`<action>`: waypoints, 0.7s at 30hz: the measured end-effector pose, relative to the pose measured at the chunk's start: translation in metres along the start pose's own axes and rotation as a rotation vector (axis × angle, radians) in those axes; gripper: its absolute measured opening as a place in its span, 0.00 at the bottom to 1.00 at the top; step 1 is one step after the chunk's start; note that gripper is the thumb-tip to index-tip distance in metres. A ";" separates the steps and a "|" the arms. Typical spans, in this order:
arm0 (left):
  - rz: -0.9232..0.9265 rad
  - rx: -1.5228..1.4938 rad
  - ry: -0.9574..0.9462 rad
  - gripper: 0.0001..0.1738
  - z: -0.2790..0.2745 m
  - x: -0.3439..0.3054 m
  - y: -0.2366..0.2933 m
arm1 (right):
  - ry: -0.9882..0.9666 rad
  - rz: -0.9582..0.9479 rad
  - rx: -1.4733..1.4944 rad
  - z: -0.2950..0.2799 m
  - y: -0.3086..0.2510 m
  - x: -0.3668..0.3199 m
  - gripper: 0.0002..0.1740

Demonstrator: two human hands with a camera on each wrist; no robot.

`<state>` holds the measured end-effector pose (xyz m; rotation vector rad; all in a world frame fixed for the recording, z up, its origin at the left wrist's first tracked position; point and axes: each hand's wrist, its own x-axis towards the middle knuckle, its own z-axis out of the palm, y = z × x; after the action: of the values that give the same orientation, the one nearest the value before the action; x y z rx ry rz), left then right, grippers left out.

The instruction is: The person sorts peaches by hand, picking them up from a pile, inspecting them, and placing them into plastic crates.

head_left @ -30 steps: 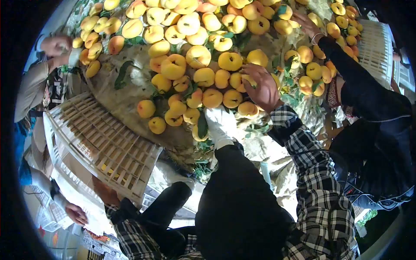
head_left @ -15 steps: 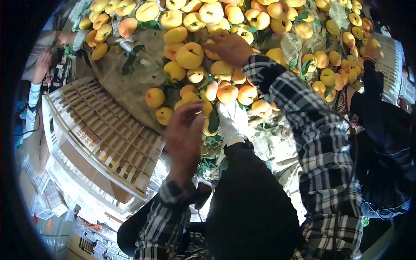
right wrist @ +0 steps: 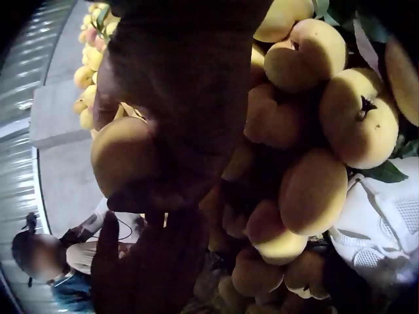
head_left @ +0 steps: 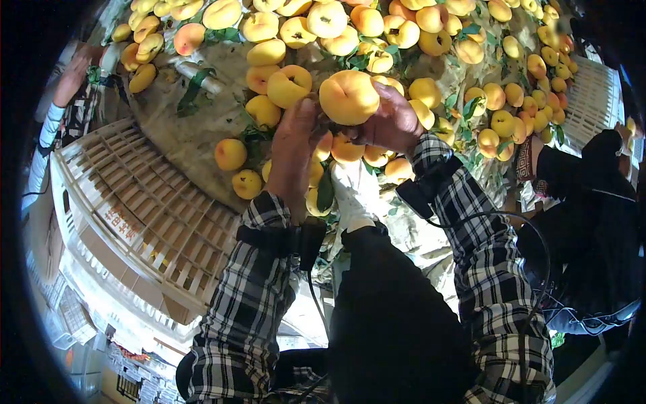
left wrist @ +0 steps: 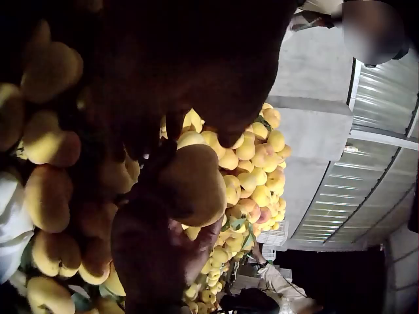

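A large yellow peach (head_left: 349, 97) is raised over the pile, its smooth cleft side up in the head view. My right hand (head_left: 392, 123) grips it from the right, with thumb and fingers round its side. The left hand (head_left: 293, 148) is close by on the left, its thumb tip near the fruit and its fingers extended rather than wrapped round it. In the right wrist view, the held peach (right wrist: 124, 157) sits in the shadowed right hand (right wrist: 177, 124), and the left hand (right wrist: 147, 261) comes up from below.
Peaches (head_left: 289, 86) and green leaves (head_left: 195, 91) cover the sheet ahead. A white slatted crate (head_left: 145, 209) stands at left, another crate (head_left: 592, 97) at far right. My white shoe (head_left: 353, 192) is beside the fruit. Other people's arms (head_left: 70, 81) reach in from the sides.
The right hand went forward into the pile, then came back with a peach. The left hand moved from the crate to beside the right hand.
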<state>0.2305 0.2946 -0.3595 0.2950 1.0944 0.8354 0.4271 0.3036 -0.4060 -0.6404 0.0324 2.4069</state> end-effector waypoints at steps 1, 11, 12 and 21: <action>-0.020 0.014 -0.061 0.22 0.001 0.002 0.001 | -0.050 0.030 -0.043 -0.007 0.001 0.001 0.39; -0.139 -0.315 -0.021 0.27 -0.042 -0.018 -0.025 | 0.716 -0.665 -2.051 0.016 -0.053 0.051 0.29; -0.147 -0.356 0.006 0.27 -0.044 -0.020 -0.027 | 0.796 -0.737 -2.221 0.012 -0.059 0.062 0.29; -0.029 -0.671 0.040 0.26 -0.050 -0.038 -0.031 | 0.709 -0.843 -2.232 0.016 -0.038 0.075 0.36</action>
<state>0.1932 0.2373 -0.3762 -0.2998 0.7958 1.1325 0.3922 0.3805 -0.4211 -1.6912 -2.1570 0.3818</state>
